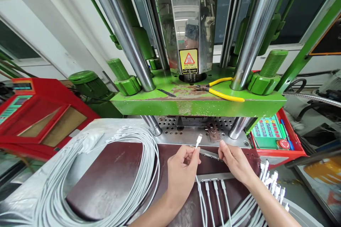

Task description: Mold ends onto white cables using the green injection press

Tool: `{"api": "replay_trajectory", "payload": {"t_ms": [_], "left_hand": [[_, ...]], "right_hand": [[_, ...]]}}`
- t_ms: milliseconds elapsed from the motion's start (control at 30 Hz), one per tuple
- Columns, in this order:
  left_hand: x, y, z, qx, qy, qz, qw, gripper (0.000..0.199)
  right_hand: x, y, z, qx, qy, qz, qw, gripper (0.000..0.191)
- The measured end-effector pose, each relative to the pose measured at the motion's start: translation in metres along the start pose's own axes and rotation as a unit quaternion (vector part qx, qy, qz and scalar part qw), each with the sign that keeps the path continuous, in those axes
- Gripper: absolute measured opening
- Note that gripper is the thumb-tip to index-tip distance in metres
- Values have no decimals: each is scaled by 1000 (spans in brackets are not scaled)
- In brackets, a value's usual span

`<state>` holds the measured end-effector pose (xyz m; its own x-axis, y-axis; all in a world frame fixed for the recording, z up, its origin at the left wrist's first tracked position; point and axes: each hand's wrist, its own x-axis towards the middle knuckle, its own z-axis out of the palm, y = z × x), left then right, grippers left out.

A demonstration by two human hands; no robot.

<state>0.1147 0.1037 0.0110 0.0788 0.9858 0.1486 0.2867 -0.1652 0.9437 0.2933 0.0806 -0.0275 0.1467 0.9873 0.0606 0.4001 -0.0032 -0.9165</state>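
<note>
Left hand (182, 173), grip closed on a cable connector (198, 142), leaves its tip (200, 135) exposed; right hand (237, 161) grips and steadies a metal strip (209, 154).

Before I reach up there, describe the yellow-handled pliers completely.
The pliers have two smooth yellow handles, plastic-looking and spread apart, and a dark metal head. They lie on the green press plate, head pointing left onto a scuffed, rusty-looking patch. One handle ends near the plate's front edge; the other reaches the right steel column, contact unclear. No hand touches them.
</note>
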Motion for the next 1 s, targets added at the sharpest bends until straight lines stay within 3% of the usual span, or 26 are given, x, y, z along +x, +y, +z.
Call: {"api": "replay_trajectory", "payload": {"t_ms": [367,533,700,800,1000], "left_hand": [[-3,3,0,-7,-46,-23,999,27],[-1,6,0,-103,-119,-54,986,31],[0,7,0,-190,-156,-82,966,31],[2,7,0,-277,-184,-112,936,28],[8,9,-2,-491,-272,-196,804,25]], "right_hand": [[0,-1,0,5,0,2,1000,55],[1,-1,0,2,3,-6,1000,55],[2,-1,2,2,8,-10,1000,54],[2,-2,1,1,7,-14,1000,55],[2,-5,0,-9,0,-12,1000,56]]}}
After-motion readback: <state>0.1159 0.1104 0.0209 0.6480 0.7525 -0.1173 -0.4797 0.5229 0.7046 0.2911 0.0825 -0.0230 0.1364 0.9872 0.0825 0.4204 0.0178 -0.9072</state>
